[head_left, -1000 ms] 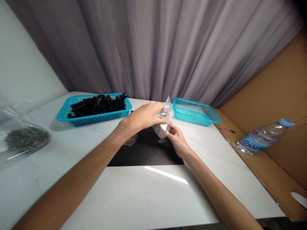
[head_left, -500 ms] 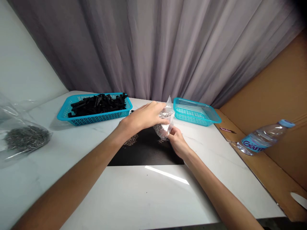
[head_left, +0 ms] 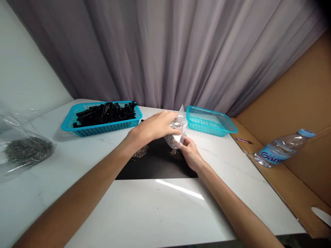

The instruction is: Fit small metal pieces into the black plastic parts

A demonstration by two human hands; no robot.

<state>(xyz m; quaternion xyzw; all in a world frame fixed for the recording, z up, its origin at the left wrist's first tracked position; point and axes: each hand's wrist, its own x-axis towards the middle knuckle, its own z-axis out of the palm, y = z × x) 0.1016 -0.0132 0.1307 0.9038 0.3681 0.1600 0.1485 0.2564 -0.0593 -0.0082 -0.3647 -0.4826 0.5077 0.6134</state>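
A clear plastic bag point(head_left: 173, 139) of small shiny metal pieces is held above a black mat point(head_left: 157, 168). My left hand point(head_left: 161, 124) is closed over the bag's upper left side, thumb across its front. At the lower right of the bag, my right hand point(head_left: 190, 150) pinches the plastic. On the mat lies a pile of small metal pieces point(head_left: 141, 151), partly hidden by my left wrist. A smaller heap of metal pieces point(head_left: 174, 151) lies below the bag. The pieces are too small to name.
A blue basket point(head_left: 82, 132) of black parts stands at the back left, and another blue basket point(head_left: 207, 129) at the back right. A larger clear bag of metal pieces point(head_left: 28, 150) sits at far left. A water bottle point(head_left: 281, 150) leans by cardboard point(head_left: 307, 96) on the right.
Almost nothing differs. Both hands keep their hold on the bag, and the view has shifted very slightly.
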